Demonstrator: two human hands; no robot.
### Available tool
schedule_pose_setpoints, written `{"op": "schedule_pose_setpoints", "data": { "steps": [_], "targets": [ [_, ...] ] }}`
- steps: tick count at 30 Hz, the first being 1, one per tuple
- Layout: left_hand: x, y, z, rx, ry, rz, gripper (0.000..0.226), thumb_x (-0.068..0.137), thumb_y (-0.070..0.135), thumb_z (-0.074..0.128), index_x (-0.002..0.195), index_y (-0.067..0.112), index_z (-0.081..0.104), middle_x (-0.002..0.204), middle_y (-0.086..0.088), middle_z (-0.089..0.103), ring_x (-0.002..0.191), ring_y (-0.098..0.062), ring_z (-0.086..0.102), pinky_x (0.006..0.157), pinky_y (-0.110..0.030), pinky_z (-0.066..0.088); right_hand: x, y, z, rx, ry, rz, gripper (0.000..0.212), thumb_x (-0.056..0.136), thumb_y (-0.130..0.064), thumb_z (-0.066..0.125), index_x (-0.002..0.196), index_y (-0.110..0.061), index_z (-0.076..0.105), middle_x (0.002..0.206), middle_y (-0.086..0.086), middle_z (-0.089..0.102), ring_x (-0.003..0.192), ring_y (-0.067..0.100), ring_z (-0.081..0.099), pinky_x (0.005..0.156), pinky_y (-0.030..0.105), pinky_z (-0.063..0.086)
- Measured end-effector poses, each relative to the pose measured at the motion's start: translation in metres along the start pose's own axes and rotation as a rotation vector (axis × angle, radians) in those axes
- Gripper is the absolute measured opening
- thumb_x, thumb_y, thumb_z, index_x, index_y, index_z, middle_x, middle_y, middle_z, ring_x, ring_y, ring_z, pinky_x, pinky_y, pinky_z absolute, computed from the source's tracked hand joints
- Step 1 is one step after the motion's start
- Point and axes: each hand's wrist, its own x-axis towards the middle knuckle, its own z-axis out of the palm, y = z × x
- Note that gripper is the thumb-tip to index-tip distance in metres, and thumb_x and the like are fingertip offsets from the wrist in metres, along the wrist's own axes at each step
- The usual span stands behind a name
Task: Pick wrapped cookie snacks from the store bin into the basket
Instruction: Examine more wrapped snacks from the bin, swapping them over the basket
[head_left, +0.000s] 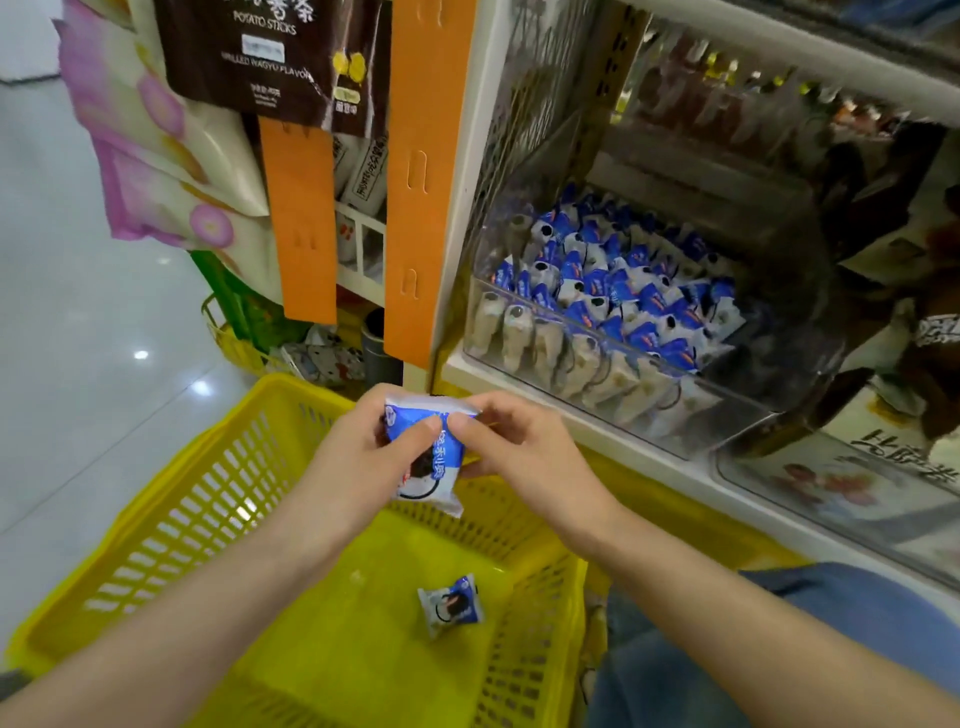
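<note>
- Head view, centre of the frame: the left hand (358, 462) and the right hand (524, 452) hold one wrapped cookie snack (431, 462) between them. The fingers and thumbs of both are curled and pinch the blue-and-white wrapper near its top edge.
- The held snack hangs above the far side of the yellow basket (156, 499), which fills the lower middle of the frame.
- A second wrapped snack (451, 604) lies on the basket's floor, right of centre.
- Centre right: the clear store bin (519, 304) sits on a cream shelf and is packed with more blue-and-white snacks (613, 291) standing in rows.
- Nothing lies between the hands and the bin's open top.
- Right of the bin, a darker compartment; below it, lower right, another clear bin (831, 499) with printed packs.
- Upper middle: two orange hanging strips (415, 182) run down the shelf's end.
- Upper left: a dark bag marked "Potato Sticks" (275, 47) and pink-and-cream bags (156, 156) hang beside them.
- Below those, a smaller yellow basket (234, 345) holds mixed goods.
- Left edge: pale glossy floor tiles (78, 364) with light reflections.
- Lower right: a knee in blue fabric (841, 623).
</note>
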Motion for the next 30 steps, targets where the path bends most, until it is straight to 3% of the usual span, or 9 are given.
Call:
{"op": "schedule_pose_setpoints", "data": {
  "steps": [2,5,10,14,17,19,24,27,30],
  "targets": [
    [0.002,-0.003,-0.001,0.006,0.005,-0.023,0.003,0.09,0.007,0.055,0.092,0.009,0.055,0.071,-0.006,0.061,0.052,-0.001,0.054,0.046,-0.011,0.04,0.004,0.003,0.003,-0.033,0.019,0.002,0.016,0.09,-0.011,0.057,0.081,-0.024,0.061,0.081,0.004,0.063,0.067,0.007,0.06,0.058,0.016,0.051],
    [0.005,-0.007,-0.003,0.061,0.019,-0.022,0.009,0.088,0.006,0.057,0.083,0.013,0.054,0.069,-0.005,0.059,0.054,-0.003,0.055,0.049,-0.014,0.042,0.008,0.006,0.005,-0.101,0.031,-0.004,0.018,0.09,-0.016,0.057,0.076,-0.026,0.061,0.079,0.005,0.064,0.07,0.011,0.059,0.058,0.02,0.05],
    [0.007,-0.012,-0.011,0.067,0.042,-0.049,0.015,0.091,0.014,0.054,0.077,0.011,0.059,0.077,-0.015,0.064,0.07,-0.019,0.061,0.064,-0.033,0.048,0.012,0.011,0.011,-0.245,0.051,-0.049,0.018,0.089,-0.022,0.059,0.072,-0.02,0.059,0.075,0.015,0.065,0.068,0.017,0.054,0.068,0.043,0.048],
    [0.004,-0.014,-0.01,0.003,0.062,-0.114,0.02,0.092,0.011,0.052,0.073,0.013,0.06,0.075,-0.011,0.064,0.069,-0.017,0.061,0.063,-0.029,0.049,0.009,0.009,0.011,-0.482,0.053,-0.232,0.008,0.089,-0.024,0.06,0.084,-0.019,0.063,0.078,-0.006,0.063,0.073,0.004,0.056,0.064,0.023,0.047],
    [0.002,-0.016,-0.009,-0.095,0.049,-0.207,0.023,0.092,0.012,0.053,0.07,0.014,0.061,0.068,-0.005,0.064,0.062,-0.01,0.062,0.055,-0.021,0.049,0.006,0.007,0.008,-0.866,0.053,-0.454,0.012,0.091,-0.026,0.057,0.092,-0.016,0.064,0.086,-0.003,0.062,0.081,0.012,0.058,0.066,0.029,0.048],
    [0.002,-0.014,-0.008,-0.162,0.044,-0.26,0.023,0.092,0.014,0.054,0.07,0.014,0.062,0.066,-0.003,0.066,0.061,-0.009,0.064,0.055,-0.021,0.053,0.005,0.005,0.006,-0.954,0.066,-0.525,0.012,0.09,-0.025,0.058,0.092,-0.016,0.065,0.084,-0.002,0.063,0.08,0.014,0.059,0.063,0.03,0.048],
    [0.004,-0.013,-0.011,-0.067,-0.091,-0.336,0.016,0.086,0.024,0.061,0.1,0.018,0.065,0.089,-0.002,0.074,0.081,-0.016,0.071,0.075,-0.032,0.055,0.006,0.002,0.001,-0.707,0.084,-0.386,0.01,0.091,-0.025,0.057,0.09,-0.018,0.063,0.081,-0.009,0.06,0.064,0.008,0.053,0.059,0.028,0.047],
    [0.002,-0.016,-0.011,0.011,-0.105,-0.354,0.032,0.077,0.018,0.072,0.107,0.016,0.06,0.096,-0.005,0.072,0.076,-0.013,0.07,0.062,-0.024,0.057,0.009,0.003,-0.002,-0.491,0.123,-0.237,0.007,0.092,-0.022,0.055,0.085,-0.022,0.058,0.076,-0.004,0.062,0.057,0.009,0.06,0.05,0.026,0.052],
    [0.003,-0.018,-0.009,-0.05,0.064,-0.283,0.037,0.073,0.01,0.074,0.107,0.009,0.059,0.09,-0.006,0.071,0.06,-0.002,0.065,0.05,-0.014,0.05,0.011,0.004,-0.005,-0.321,0.109,-0.058,0.012,0.094,-0.018,0.051,0.086,-0.026,0.05,0.079,-0.001,0.062,0.054,0.007,0.063,0.048,0.021,0.052]
  ]
}}
